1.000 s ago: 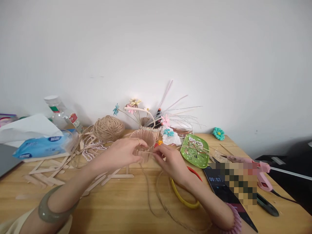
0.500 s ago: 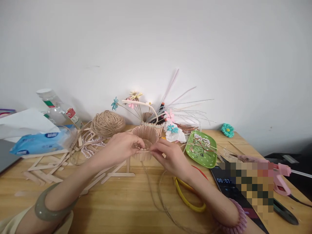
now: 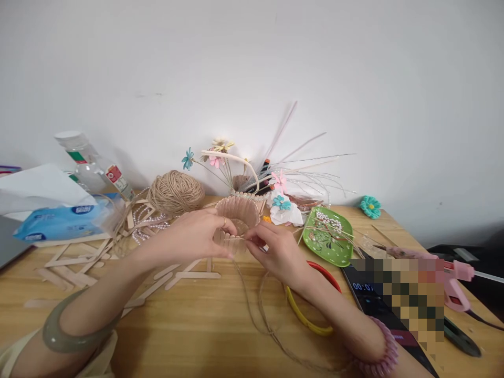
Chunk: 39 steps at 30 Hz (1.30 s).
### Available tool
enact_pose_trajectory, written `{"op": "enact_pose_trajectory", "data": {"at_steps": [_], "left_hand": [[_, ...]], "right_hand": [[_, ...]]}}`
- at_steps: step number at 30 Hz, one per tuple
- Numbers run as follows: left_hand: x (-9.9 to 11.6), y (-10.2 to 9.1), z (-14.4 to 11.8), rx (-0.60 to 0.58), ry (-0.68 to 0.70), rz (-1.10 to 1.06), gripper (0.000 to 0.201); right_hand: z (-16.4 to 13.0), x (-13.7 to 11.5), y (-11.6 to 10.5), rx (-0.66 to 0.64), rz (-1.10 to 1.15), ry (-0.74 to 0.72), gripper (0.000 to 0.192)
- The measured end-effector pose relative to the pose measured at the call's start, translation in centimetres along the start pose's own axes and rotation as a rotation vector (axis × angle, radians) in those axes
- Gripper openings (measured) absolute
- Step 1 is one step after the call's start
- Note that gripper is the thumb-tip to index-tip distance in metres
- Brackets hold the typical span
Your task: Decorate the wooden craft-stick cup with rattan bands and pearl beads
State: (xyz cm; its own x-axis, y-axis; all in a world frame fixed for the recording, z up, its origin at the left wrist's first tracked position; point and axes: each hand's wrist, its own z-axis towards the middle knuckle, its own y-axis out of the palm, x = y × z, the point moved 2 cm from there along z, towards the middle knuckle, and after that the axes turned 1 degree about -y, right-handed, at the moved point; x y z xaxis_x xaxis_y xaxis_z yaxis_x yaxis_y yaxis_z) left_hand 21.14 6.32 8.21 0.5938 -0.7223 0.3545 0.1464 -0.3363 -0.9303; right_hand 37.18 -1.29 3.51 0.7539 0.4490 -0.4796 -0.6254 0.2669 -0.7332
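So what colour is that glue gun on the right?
Pink glue gun, seen in the head view.

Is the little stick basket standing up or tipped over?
Standing up. The stick basket has its round opening facing upward, held between the left hand and right hand.

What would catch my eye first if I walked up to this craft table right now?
Probably the two hands meeting mid-table: the left hand and right hand both grip a little round basket of wooden sticks, with twine trailing toward the near edge. Behind it to the left sits a ball of jute string, and at far right lies a pink glue gun.
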Motion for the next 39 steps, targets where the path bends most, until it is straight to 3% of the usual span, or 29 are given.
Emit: {"op": "enact_pose_trajectory", "data": {"at_steps": [6, 14, 20, 27, 31, 39], "left_hand": [[-0.4, 0.7, 0.7, 0.086, -0.007, -0.089, 0.019], [0.1, 0.7, 0.5, 0.123, -0.006, 0.020, 0.021], [-0.1, 0.8, 0.4, 0.153, 0.009, 0.055, 0.021], [-0.5, 1.3, 0.5, 0.180, 0.046, -0.044, 0.016], [-0.3, 1.1, 0.4, 0.191, 0.000, -0.049, 0.015], [-0.3, 1.1, 0.5, 0.166, 0.004, -0.063, 0.016]], "right_hand": [[0.0, 0.2, 0.2, -0.001, -0.006, -0.012, 0.008], [0.4, -0.4, -1.8, -0.095, -0.130, -0.048, 0.011], [1.7, -1.3, -2.2, -0.058, -0.248, -0.059, 0.015], [3.1, -1.3, -0.9, -0.039, -0.287, 0.082, 0.012], [2.9, -1.3, -0.9, -0.049, -0.295, 0.183, 0.011], [3.9, -1.7, -0.8, -0.132, -0.285, 0.281, 0.014]]}}
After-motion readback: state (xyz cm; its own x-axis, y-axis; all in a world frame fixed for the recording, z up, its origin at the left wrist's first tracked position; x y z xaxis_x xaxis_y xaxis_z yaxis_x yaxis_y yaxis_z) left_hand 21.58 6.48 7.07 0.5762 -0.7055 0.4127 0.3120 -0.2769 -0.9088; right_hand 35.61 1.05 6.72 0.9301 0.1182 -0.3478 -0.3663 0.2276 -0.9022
